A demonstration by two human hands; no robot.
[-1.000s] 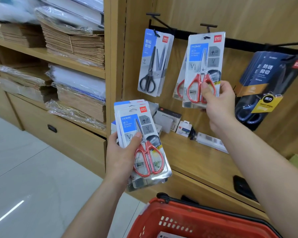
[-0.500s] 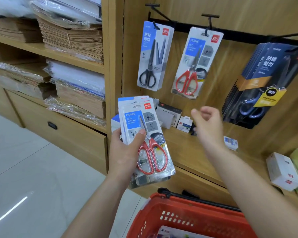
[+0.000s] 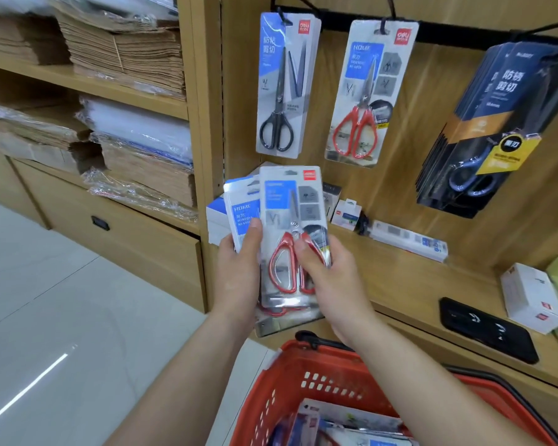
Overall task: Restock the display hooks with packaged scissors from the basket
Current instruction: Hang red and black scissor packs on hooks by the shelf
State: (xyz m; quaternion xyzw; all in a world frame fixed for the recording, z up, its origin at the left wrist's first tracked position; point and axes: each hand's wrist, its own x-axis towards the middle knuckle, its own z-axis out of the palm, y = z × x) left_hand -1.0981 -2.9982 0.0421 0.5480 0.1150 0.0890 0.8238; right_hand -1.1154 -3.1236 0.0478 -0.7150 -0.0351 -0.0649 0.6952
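The left grip (image 3: 239, 272) curls round a stack of packs (image 3: 242, 214), white-and-blue cards with red-handled scissors under clear blisters, held upright before the shelf edge. The right grip (image 3: 329, 278), empty in mid-air half a second ago, now pinches the front pack (image 3: 290, 204) (thumb across the red handles). Above, the hung pack (image 3: 364, 91) dangles from the black rail (image 3: 448, 32). Below, the red basket (image 3: 303, 381) holds more packs.

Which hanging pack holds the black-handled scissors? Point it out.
The leftmost hanging pack, a white-and-blue card with black handles. The middle hanging pack shows red handles, and the dark packs on the right show blue handles.
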